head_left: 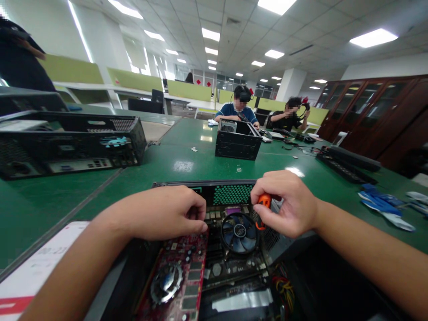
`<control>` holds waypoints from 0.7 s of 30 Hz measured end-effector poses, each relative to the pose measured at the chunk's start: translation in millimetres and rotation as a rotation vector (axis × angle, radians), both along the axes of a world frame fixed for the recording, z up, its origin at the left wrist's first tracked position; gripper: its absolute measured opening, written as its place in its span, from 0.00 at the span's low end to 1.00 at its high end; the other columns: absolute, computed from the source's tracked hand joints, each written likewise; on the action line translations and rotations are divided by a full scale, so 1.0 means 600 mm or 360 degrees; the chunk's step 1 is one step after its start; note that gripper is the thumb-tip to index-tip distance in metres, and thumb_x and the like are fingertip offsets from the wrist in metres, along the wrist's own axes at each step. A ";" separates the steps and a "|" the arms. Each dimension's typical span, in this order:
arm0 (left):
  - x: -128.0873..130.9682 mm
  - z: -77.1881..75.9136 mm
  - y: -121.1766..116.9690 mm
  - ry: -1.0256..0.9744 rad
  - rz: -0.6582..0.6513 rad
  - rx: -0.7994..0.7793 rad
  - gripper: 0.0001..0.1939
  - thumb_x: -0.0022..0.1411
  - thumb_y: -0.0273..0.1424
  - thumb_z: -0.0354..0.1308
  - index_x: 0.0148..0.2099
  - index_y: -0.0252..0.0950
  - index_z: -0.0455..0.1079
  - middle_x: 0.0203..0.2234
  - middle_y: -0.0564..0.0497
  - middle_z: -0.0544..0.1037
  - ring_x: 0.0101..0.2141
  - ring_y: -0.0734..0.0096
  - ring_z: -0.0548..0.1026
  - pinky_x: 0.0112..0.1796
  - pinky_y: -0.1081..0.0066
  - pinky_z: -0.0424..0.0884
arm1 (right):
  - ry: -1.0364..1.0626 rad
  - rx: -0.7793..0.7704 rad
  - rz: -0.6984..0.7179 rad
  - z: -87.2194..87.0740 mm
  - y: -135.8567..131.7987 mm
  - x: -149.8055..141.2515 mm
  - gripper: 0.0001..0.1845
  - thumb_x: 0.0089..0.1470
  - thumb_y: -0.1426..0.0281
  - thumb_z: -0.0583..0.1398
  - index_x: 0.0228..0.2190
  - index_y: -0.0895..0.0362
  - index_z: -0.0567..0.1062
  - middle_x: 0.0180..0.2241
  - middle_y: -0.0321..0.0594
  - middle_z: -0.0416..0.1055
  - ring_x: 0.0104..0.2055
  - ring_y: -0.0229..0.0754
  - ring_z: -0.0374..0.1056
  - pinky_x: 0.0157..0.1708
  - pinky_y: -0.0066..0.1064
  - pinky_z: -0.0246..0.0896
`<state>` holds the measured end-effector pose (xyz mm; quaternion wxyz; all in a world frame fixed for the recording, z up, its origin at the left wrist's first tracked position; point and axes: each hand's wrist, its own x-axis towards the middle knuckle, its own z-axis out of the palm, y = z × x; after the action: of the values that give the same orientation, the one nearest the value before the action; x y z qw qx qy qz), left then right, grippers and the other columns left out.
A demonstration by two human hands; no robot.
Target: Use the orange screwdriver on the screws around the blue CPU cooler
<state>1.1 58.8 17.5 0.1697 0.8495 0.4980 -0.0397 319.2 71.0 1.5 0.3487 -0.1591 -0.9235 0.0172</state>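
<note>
An open desktop computer case (177, 183) lies right in front of me. My right hand (289, 205) is closed around the orange and black handle of a screwdriver (264, 201), beside the CPU cooler fan (239, 230). Its shaft cannot be made out. My left hand (167, 211) has its fingers curled at the far end of a red graphics card (190, 272). Whatever lies between those fingertips is hidden. The card, with a round silver cooler (166, 283), sits left of the fan. Cables (284, 290) bunch at the lower right inside the case.
Another open computer case (70, 147) stands on the left of the green table (180, 151). A smaller case (238, 145) is across from me, near two seated people. Blue and white gloves (384, 205) and keyboards (344, 162) lie right. A person stands far left.
</note>
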 end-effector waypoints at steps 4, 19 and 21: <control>0.004 0.004 -0.003 0.0046 0.0033 -0.0030 0.10 0.70 0.45 0.70 0.40 0.49 0.88 0.34 0.51 0.92 0.33 0.57 0.86 0.35 0.61 0.70 | 0.0025 -0.0068 0.0004 -0.004 0.001 0.000 0.08 0.64 0.71 0.70 0.31 0.51 0.80 0.22 0.30 0.76 0.22 0.37 0.67 0.27 0.31 0.58; 0.001 0.003 -0.003 0.0030 0.0031 -0.0018 0.08 0.70 0.43 0.71 0.40 0.49 0.88 0.34 0.52 0.92 0.33 0.58 0.86 0.35 0.62 0.70 | 0.0061 -0.0447 0.0031 -0.003 -0.006 -0.005 0.13 0.71 0.71 0.70 0.56 0.52 0.83 0.47 0.43 0.92 0.43 0.46 0.87 0.47 0.35 0.84; 0.003 0.003 -0.004 0.0028 0.0031 -0.0029 0.08 0.70 0.43 0.70 0.40 0.49 0.89 0.34 0.53 0.92 0.34 0.58 0.86 0.36 0.62 0.70 | 0.0125 -0.0576 0.0065 -0.001 -0.013 -0.011 0.13 0.74 0.72 0.71 0.57 0.53 0.84 0.49 0.44 0.93 0.45 0.45 0.89 0.49 0.35 0.86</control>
<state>2.6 56.3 19.4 0.1733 0.8427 0.5072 -0.0502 312.6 63.0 0.8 0.3497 -0.1998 -0.8940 0.1963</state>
